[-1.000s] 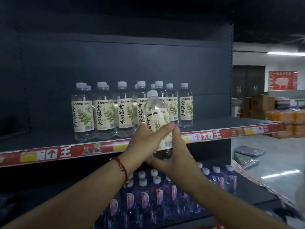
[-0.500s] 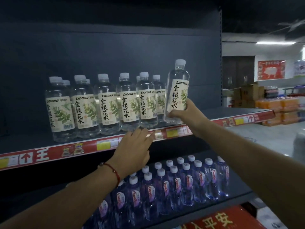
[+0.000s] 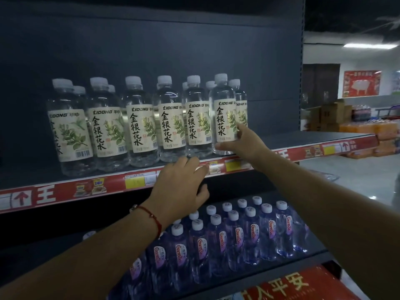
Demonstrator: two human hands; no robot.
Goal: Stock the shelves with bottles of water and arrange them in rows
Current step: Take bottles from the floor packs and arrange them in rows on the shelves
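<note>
Dark shelving (image 3: 151,50) fills the view, with a red price strip (image 3: 65,191) along the edge of the upper shelf (image 3: 313,137).

Right hand (image 3: 244,144): my fingers and thumb are curled round the lower part of the rightmost front bottle (image 3: 224,113), thumb under its base edge, index finger up along the label. That bottle stands upright at the right end of the front row, just beside its neighbour. Half a second ago I held it raised and tilted above the shelf — it has now come down into line.

Left hand (image 3: 184,185): fingers straight and loosely together, holding nothing, fingertips at the price strip below the row. It sits slightly higher and further right than before. A red cord bracelet (image 3: 151,217) circles the wrist.

Row of bottles (image 3: 134,120): six clear bottles in front with white caps, more behind. Cream labels read "LIDONG" with the characters 金银花水 and a green leaf sprig; barcodes show on several.

Lower shelf (image 3: 292,269): bluish bottles (image 3: 238,234) in rows, white caps, labels reading "Ganten" as far as I can tell. The strip shows 王 and an arrow. A red banner (image 3: 287,286) at the bottom reads 平安.

Right background: stacked cartons (image 3: 333,115) and a red poster (image 3: 361,83) on the wall.
</note>
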